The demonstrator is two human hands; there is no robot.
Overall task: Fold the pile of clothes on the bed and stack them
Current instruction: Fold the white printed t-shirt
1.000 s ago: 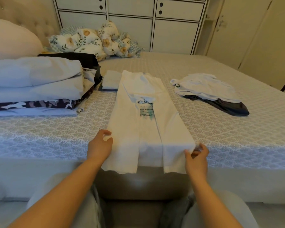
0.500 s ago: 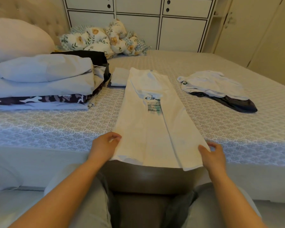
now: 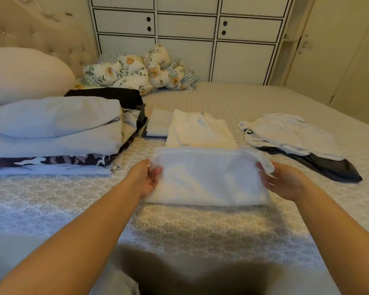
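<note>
You have two hands (image 3: pixel 146 180) (image 3: pixel 284 182) on one shirt (image 3: pixel 209 177), one stack (image 3: pixel 53 133) of folded clothes, two loose garments (image 3: pixel 290 133) (image 3: pixel 330 168), one pillow (image 3: pixel 24 74), one bed (image 3: pixel 200 228)

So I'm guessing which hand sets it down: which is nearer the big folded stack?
Left. The left hand is beside the stack; the right hand is across the shirt.

Bare bed (image 3: pixel 200 228) strip open in front of the white shirt (image 3: pixel 209 177), clear run from the near edge. Left blocked by the tall folded stack (image 3: pixel 51 133), small folded piece (image 3: pixel 158 124) just beside it. Right: loose white garment (image 3: pixel 290 133) over a dark garment (image 3: pixel 328 167). Narrow bedspread lanes either side of the shirt. Far end: floral bedding bundle (image 3: pixel 141 71) against the cabinet (image 3: pixel 190 39).
</note>
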